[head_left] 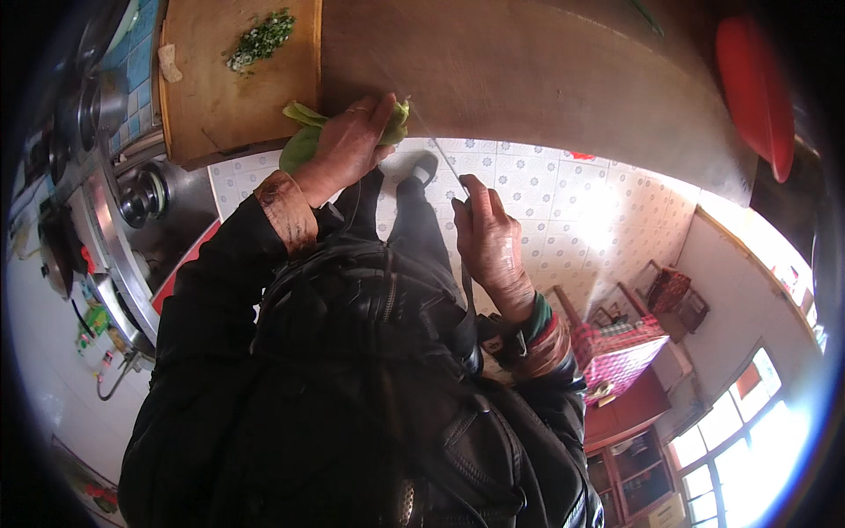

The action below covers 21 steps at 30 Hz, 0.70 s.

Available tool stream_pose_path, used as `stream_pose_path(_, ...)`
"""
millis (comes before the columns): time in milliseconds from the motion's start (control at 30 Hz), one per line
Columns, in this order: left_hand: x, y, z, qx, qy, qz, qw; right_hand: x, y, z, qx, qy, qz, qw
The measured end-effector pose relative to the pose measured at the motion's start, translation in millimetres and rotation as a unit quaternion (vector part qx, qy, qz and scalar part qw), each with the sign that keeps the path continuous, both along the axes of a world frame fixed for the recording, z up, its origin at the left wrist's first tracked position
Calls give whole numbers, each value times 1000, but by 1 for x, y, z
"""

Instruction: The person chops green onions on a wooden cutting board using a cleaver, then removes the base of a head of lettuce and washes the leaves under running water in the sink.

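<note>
My left hand (350, 142) grips a leafy green vegetable (302, 148) at the near edge of the brown counter, just right of the wooden cutting board (191, 112). Its broad leaves stick out to the left of my fingers, and a paler green part shows on the right. In my right hand (492, 244), lower and to the right, is a knife (443, 153); the handle is mostly hidden by my fingers. The thin blade, seen nearly edge-on, points up and left towards the vegetable. Whether it touches cannot be told. Chopped green herbs (262, 39) lie heaped on the board.
A pale, irregular piece (169, 63) lies at the board's left edge. The brown counter (528, 72) stretches right to a red plastic basin (754, 99). Metal pots and a sink area line the left side. A table with a red checked cloth (620, 350) stands at the lower right.
</note>
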<state>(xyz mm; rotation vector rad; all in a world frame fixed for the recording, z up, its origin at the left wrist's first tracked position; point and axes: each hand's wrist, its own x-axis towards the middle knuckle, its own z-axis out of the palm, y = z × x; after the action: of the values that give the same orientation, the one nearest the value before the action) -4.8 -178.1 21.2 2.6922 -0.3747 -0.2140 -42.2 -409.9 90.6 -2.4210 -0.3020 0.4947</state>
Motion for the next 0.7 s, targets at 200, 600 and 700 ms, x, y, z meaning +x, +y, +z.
stream_pose_path(200,2,1,-7,-36,-59,-19,997,-14,2,-13,-16,2,17,1000)
stream_pose_path(600,3,-1,-5,17,-26,-17,999,-12,1,-14,-10,5,22,1000)
stream_pose_path(700,3,-1,-3,25,-22,-12,999,-9,1,-10,-10,25,27,999)
